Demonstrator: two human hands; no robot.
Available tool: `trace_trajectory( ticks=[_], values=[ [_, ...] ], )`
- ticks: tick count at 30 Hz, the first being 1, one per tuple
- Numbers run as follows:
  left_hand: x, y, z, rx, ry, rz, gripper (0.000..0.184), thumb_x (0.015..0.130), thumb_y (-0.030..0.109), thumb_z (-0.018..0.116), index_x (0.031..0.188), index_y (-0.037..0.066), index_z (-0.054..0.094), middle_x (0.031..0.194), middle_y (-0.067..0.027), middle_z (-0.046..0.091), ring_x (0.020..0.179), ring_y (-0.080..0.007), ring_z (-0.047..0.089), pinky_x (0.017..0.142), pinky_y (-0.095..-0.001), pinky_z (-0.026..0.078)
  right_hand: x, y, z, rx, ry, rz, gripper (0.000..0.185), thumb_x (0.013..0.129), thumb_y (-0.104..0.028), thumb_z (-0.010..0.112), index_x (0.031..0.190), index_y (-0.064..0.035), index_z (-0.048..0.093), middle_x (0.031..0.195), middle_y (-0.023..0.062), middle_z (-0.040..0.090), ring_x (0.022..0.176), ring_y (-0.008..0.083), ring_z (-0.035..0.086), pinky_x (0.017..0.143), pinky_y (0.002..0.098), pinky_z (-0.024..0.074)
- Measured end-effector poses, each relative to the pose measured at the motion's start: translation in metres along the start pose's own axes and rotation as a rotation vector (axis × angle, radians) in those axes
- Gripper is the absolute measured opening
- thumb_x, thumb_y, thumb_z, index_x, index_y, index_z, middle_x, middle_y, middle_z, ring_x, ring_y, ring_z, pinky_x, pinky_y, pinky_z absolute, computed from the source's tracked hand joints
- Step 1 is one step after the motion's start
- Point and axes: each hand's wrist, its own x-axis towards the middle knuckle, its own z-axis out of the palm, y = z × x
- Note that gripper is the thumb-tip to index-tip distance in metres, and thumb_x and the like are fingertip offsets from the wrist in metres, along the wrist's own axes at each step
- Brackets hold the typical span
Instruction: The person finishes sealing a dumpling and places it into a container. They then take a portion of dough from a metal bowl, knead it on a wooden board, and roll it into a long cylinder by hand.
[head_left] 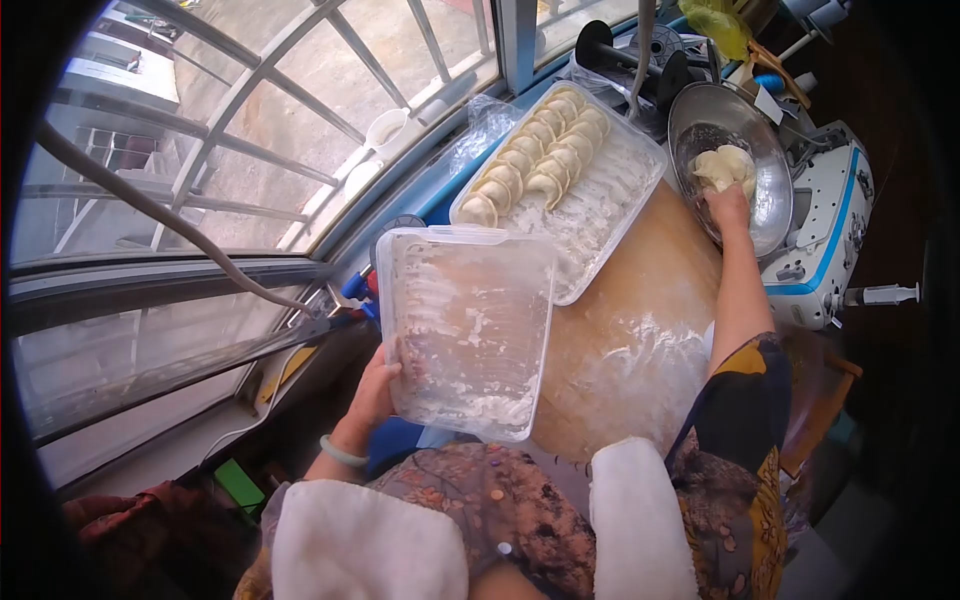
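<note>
My left hand (376, 388) grips the left edge of a translucent plastic tray (470, 330), its fingers closed on the rim. White flour streaks the tray, most thickly along its near side. My right hand (728, 208) reaches into an oval metal bowl (783, 215), closed on a lump of pale dough (727, 165). Part of the fingers is hidden against the dough. Between my hands a second floured tray (600, 215) bears two rows of folded dumplings (545, 150); the held tray overlaps its near left corner.
A flour-dusted wooden board (640, 340) lies before me. White sewing machine (825, 230) stands to the right of the bowl. Black spools (630, 60) and a yellow-green plastic bag (715, 25) crowd the far end. A barred window (270, 70) runs along the left.
</note>
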Motion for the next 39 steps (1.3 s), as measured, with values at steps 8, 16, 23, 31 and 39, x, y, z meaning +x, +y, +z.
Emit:
trace_trajectory(
  ticks=[8,16,23,31,39],
  values=[
    [0.053,0.070,0.072,0.008,0.021,0.204,0.062,0.091,0.020,0.048,0.149,0.000,0.036,0.120,-0.0085,0.059,0.104,-0.0170,0.058,0.094,-0.0321,0.047,-0.002,-0.001,0.000,-0.016,0.006,0.027,0.062,0.080,-0.038,0.073,0.121,0.0058,0.057,0.118,0.0310,0.064,0.113,0.0433,0.062,0.097,0.0466,0.0484],
    [0.152,0.156,0.117,0.605,-0.094,0.285,0.043,0.103,0.029,0.050,0.136,0.002,0.057,0.088,0.0002,0.057,0.077,-0.0091,0.054,0.071,-0.0222,0.046,-0.012,-0.010,-0.009,-0.024,-0.022,0.033,0.058,0.083,-0.036,0.072,0.122,0.0042,0.055,0.120,0.0274,0.064,0.114,0.0412,0.062,0.097,0.0466,0.0496],
    [0.191,0.168,0.137,0.868,0.015,0.345,0.040,0.101,0.034,0.054,0.119,0.002,0.070,0.087,0.0000,0.060,0.076,-0.0101,0.052,0.070,-0.0256,0.045,-0.017,-0.010,-0.011,0.043,0.002,0.012,0.060,0.081,-0.035,0.073,0.121,0.0062,0.056,0.120,0.0302,0.063,0.114,0.0434,0.061,0.097,0.0474,0.0490],
    [0.219,0.151,0.127,1.030,-0.019,0.503,0.036,0.100,0.031,0.057,0.114,-0.001,0.068,0.095,-0.0083,0.059,0.091,-0.0172,0.054,0.084,-0.0294,0.044,-0.018,-0.009,-0.010,0.079,0.016,0.016,0.059,0.081,-0.034,0.073,0.121,0.0062,0.055,0.120,0.0299,0.063,0.114,0.0436,0.061,0.097,0.0478,0.0494],
    [0.221,0.146,0.135,0.858,0.022,0.416,0.039,0.099,0.029,0.060,0.121,-0.003,0.066,0.106,-0.0114,0.064,0.103,-0.0176,0.060,0.091,-0.0287,0.046,-0.015,-0.008,-0.004,0.109,0.038,0.028,0.060,0.079,-0.033,0.075,0.120,0.0056,0.056,0.120,0.0294,0.063,0.114,0.0425,0.061,0.097,0.0469,0.0495]
  ],
)
